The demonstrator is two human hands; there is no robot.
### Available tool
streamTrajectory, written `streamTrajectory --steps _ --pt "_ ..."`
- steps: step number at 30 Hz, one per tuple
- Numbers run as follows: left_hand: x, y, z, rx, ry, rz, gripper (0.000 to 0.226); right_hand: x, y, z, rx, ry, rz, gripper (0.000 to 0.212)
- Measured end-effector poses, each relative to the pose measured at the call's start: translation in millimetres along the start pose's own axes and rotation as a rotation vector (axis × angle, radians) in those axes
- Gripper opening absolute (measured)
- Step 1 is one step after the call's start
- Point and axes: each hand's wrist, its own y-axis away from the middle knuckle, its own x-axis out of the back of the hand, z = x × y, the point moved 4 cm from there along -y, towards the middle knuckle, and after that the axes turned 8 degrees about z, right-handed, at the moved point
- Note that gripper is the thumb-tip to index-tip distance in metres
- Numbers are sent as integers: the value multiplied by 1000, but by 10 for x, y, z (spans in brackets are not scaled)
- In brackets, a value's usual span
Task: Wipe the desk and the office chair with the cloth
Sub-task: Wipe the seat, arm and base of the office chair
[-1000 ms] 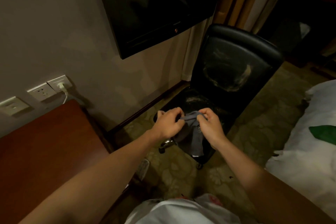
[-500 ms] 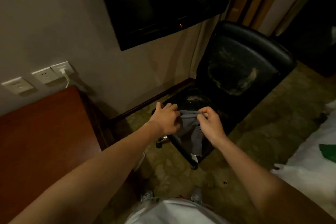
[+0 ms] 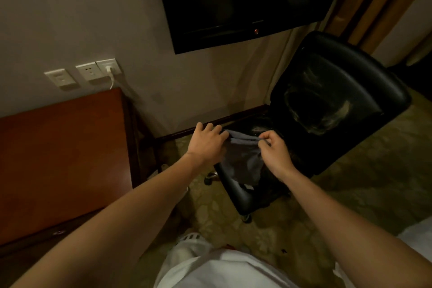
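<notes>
Worktop [image 3: 58, 159] of reddish wood is filling the left of the frame, butting against the wall. Above its far edge, three wall plates [image 3: 81, 72] are sitting in a row. A white plug [image 3: 109, 69] is sitting in the rightmost one, its cord dropping behind the worktop. Further right, at the top middle of the frame, a dark TV [image 3: 245, 0] is hanging on the wall.

Below it, at the centre, the left hand [image 3: 205, 145] is holding the cloth [image 3: 243, 161] by its upper left corner. Its fingers [image 3: 210, 127] are lying loosely bent over the edge, and the thumb is hidden. The grey cloth is hanging stretched between both hands, in front of the chair seat, its lower edge dangling free. The right hand [image 3: 275, 154] is pinching the cloth's upper right corner between thumb and forefinger, the other fingers curling in.

Behind and right of the hands, the black chair [image 3: 339, 100] is standing on patterned carpet [image 3: 362, 170], its backrest showing pale smears. White bedding [image 3: 416, 241] is showing at the lower right corner.
</notes>
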Motion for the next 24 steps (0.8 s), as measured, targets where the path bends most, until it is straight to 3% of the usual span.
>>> streamTrajectory --steps 7,19,24 --pt "-25 -127 -82 -84 -149 -10 30 -93 -126 -111 21 58 -25 15" --pt "-84 -332 -363 -105 -28 23 22 -181 -238 -199 25 138 73 14" --pt "-107 -380 -473 -49 1 41 27 -213 -317 -324 98 213 -7 13"
